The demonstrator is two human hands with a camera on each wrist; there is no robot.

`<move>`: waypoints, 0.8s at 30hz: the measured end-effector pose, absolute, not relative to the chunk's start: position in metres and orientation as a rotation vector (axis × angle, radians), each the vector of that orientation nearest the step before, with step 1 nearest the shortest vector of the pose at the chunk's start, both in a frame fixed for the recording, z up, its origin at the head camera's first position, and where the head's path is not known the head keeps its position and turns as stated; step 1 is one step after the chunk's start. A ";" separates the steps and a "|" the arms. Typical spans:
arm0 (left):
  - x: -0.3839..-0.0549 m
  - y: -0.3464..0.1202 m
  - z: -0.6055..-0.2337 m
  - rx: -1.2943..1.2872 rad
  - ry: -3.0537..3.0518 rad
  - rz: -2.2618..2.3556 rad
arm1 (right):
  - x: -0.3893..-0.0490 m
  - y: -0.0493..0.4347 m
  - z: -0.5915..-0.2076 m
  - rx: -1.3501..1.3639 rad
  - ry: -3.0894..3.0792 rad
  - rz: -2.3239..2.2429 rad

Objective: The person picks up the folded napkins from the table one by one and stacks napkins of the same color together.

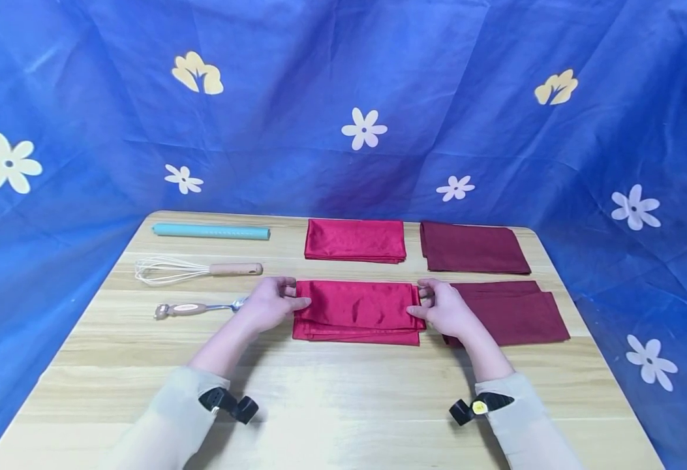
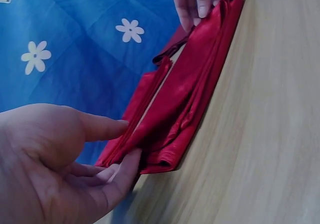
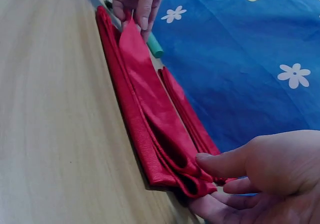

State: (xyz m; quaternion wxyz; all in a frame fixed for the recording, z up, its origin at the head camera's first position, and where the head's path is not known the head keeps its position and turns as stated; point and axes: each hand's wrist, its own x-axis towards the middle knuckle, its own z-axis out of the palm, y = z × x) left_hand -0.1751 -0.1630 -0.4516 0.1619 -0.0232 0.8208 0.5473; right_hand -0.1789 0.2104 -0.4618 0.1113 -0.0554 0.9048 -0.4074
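A folded red satin cloth (image 1: 355,307) lies in layers on the table, its upper layers a little raised at the ends. My left hand (image 1: 269,304) pinches its left end, thumb above and fingers at the edge. At the other end my right hand (image 1: 444,307) holds the cloth's edge between thumb and fingers. In the left wrist view the cloth (image 2: 185,84) slants between both hands. The right wrist view shows loose folds of the cloth (image 3: 155,99) near my right thumb.
Behind lies a second folded red cloth (image 1: 355,239). Two folded maroon cloths, one far (image 1: 475,248) and one near (image 1: 513,313), lie to the right. To the left are a teal stick (image 1: 211,231), a whisk (image 1: 199,269) and a metal utensil (image 1: 196,309), its head partly hidden.
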 end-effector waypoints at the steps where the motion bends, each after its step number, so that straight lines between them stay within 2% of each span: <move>1: -0.176 -0.163 -0.452 -0.060 2.371 1.533 | -0.180 0.210 -0.463 -0.165 2.661 -1.198; 12: -0.191 -0.164 -0.460 0.012 2.588 1.260 | -0.189 0.205 -0.474 -0.191 2.719 -1.165; 24: -0.191 -0.164 -0.463 0.162 2.791 1.060 | -0.188 0.201 -0.475 -0.139 2.745 -1.186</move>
